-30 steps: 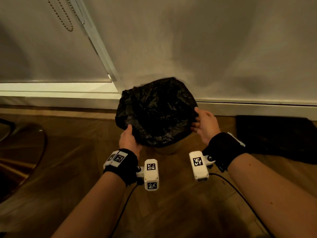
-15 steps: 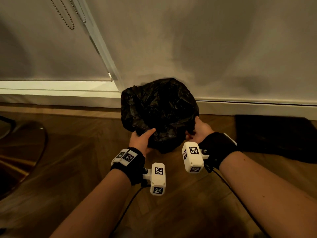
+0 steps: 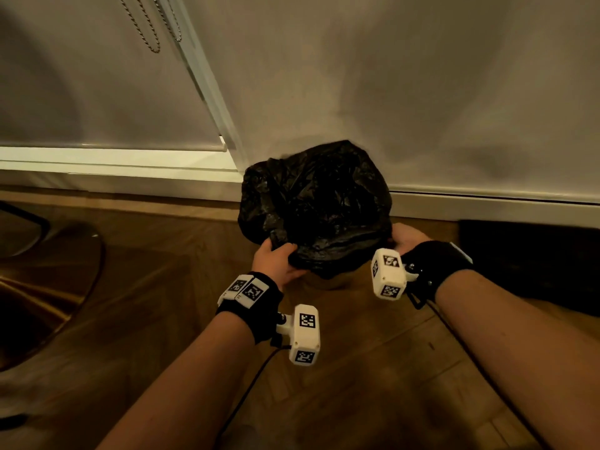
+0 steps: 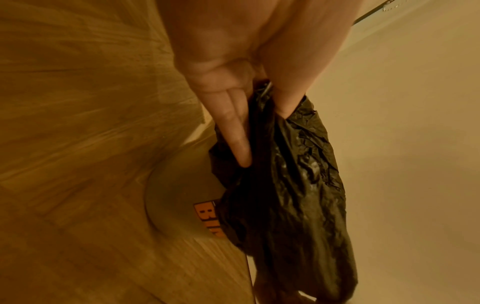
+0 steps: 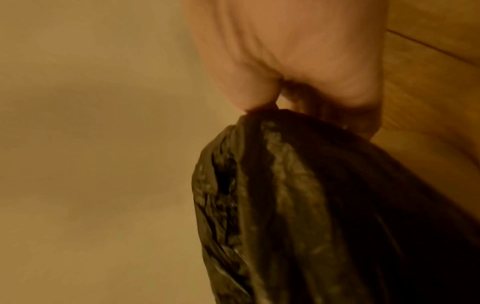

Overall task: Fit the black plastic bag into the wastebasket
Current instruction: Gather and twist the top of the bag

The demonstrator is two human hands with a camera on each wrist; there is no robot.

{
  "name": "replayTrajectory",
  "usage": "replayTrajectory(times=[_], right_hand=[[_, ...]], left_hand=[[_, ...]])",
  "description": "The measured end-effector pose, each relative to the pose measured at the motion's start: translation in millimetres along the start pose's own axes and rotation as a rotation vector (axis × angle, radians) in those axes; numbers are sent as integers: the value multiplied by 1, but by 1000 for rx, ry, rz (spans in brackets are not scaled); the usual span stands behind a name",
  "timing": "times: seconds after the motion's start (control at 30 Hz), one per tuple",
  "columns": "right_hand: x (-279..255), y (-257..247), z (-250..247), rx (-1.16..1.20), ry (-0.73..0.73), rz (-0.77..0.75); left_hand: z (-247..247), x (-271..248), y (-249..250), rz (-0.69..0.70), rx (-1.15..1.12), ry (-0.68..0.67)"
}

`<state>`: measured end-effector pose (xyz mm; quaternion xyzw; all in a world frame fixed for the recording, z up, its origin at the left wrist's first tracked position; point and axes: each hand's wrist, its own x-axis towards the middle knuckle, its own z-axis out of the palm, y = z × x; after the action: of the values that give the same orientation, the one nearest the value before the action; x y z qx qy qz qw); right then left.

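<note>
A crumpled black plastic bag is draped over the top of a pale round wastebasket that stands on the floor against the wall. The bag hides most of the basket; in the left wrist view the wastebasket shows a pale side with an orange label. My left hand pinches the bag's near left edge, thumb on top of the black plastic bag. My right hand holds the near right edge; its fingers curl into the black plastic bag.
A wooden floor runs up to a white baseboard and a pale wall. A dark mat lies at the right, a chair base at the left. A bead chain hangs at top left.
Both hands came from the bag's sides round to its near edge and took hold of it, bunching the plastic toward me. The head view has shifted slightly.
</note>
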<state>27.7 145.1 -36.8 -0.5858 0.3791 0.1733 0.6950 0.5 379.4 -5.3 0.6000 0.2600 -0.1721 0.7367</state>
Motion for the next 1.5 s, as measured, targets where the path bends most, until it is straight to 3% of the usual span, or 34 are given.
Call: replayTrajectory(times=[0.13,0.3,0.47,0.67,0.87,1.0,1.07,1.27,1.37,1.5], right_hand=[[-15,-2,-3,349,133,-57],[-44,4,-1,377,-162,19],[-40,4,5,405,-82,23],[-26,-3,3,413,51,-114],[-21,-7,-10,512,-262,68],[-24,6,-4,335,-301,47],[-27,14,0,415,-328,90],[-26,26,11,508,-325,214],[-27,31,18,592,-297,224],[-29,34,21,596,-335,199]], left_hand=[[0,-2,0,-14,-23,19],[-3,-1,-1,-49,-7,59],[-2,-5,1,-218,192,28],[11,-5,1,-26,335,59],[6,-3,21,-33,380,87],[-9,0,32,11,555,73],[-16,5,34,25,589,68],[-28,13,28,142,442,128],[-23,8,22,-7,241,185],[-5,2,13,-208,227,71]])
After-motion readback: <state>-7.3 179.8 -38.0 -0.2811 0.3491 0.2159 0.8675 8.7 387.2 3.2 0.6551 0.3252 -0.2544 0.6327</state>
